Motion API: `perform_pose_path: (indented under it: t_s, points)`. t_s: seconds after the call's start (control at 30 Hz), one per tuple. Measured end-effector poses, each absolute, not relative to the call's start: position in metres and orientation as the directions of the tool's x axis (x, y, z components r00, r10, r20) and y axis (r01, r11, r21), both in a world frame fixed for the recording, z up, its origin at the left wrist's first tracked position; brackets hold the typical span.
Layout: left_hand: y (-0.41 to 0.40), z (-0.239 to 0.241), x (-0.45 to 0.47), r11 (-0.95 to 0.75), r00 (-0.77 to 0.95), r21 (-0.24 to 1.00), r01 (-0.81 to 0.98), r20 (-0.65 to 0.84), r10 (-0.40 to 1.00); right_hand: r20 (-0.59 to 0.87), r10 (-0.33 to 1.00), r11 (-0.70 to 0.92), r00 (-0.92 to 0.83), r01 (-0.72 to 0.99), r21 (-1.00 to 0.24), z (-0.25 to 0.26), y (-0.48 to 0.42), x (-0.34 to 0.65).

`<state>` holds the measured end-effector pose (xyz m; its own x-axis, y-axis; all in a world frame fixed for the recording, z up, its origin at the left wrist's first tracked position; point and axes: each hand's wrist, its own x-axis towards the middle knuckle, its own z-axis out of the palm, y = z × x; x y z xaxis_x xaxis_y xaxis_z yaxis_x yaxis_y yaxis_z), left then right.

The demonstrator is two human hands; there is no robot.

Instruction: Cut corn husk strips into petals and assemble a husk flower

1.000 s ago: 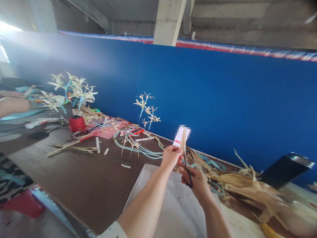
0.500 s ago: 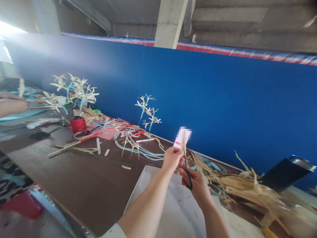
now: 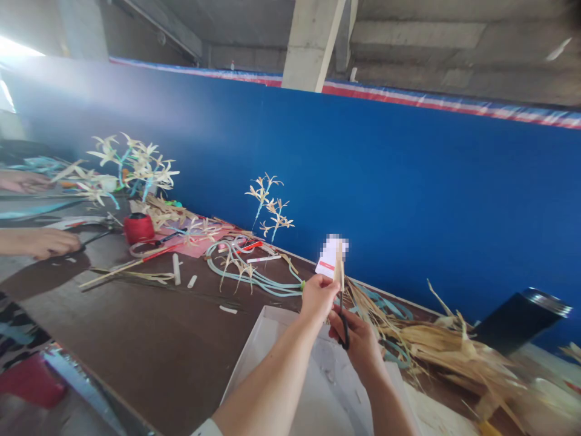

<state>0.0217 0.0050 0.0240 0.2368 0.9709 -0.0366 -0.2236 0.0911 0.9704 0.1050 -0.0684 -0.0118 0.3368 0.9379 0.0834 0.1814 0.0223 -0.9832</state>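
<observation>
My left hand pinches a pale strip of dried husk between thumb and fingers, pointing upward. Close beside it, my right hand is closed around a pair of scissors with black handles. Their blades reach up by the strip; whether they touch it I cannot tell. Behind the strip is a white card with a red band, partly blurred out. Both hands are above a white shallow box with small scraps in it.
At right lie dried husks and a black tumbler. Husk flowers stand by the blue panel. Left are blue tubing, red thread, more flowers and a co-worker's hands.
A co-worker's hand has come in at the left over the table, by a dark tool. Their other hand's pale husk piece has tilted over. My own hands have barely moved.
</observation>
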Motion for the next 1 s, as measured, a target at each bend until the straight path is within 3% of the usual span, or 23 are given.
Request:
perform_pose_path:
  t_s: [0.5,0.73,1.0]
  points:
    - [0.009,0.025,0.016,0.017,0.226,0.974,-0.228,0.036,0.974,0.103,0.927,-0.016,0.36,0.312,-0.95,-0.008,-0.071,0.106]
    - [0.02,0.017,0.015,-0.117,0.146,0.957,-0.266,0.16,0.976,0.067,0.929,-0.059,0.363,0.325,-0.944,-0.008,-0.071,0.104]
    - [0.024,0.012,0.016,-0.185,0.133,0.974,-0.133,0.202,0.97,0.064,0.923,-0.057,0.38,0.298,-0.953,-0.007,-0.071,0.103]
